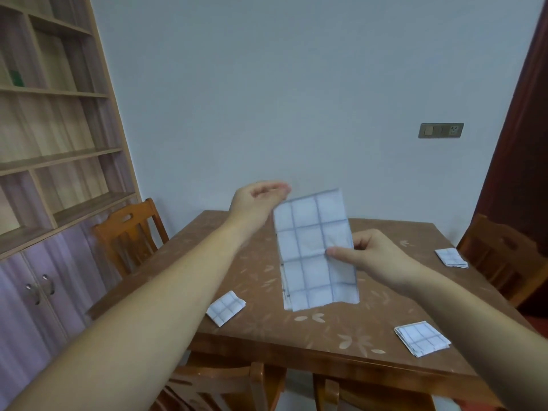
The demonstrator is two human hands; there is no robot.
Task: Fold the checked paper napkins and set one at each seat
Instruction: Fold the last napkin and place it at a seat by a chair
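Observation:
I hold a long white napkin with blue checks (314, 250) upright in the air over the brown table (296, 330). My right hand (370, 256) pinches its right edge at mid-height. My left hand (258, 200) pinches its top left corner, fingers curled. Three folded checked napkins lie on the table: one at the left side (226, 307), one at the near right corner (421, 338), one at the far right (451, 257).
Wooden chairs stand at the left (130, 232), the right (504, 256) and the near side (225, 387) of the table. A tall bookshelf with cupboard doors (53, 173) fills the left wall. A dark wooden door frame (522, 143) is at the right.

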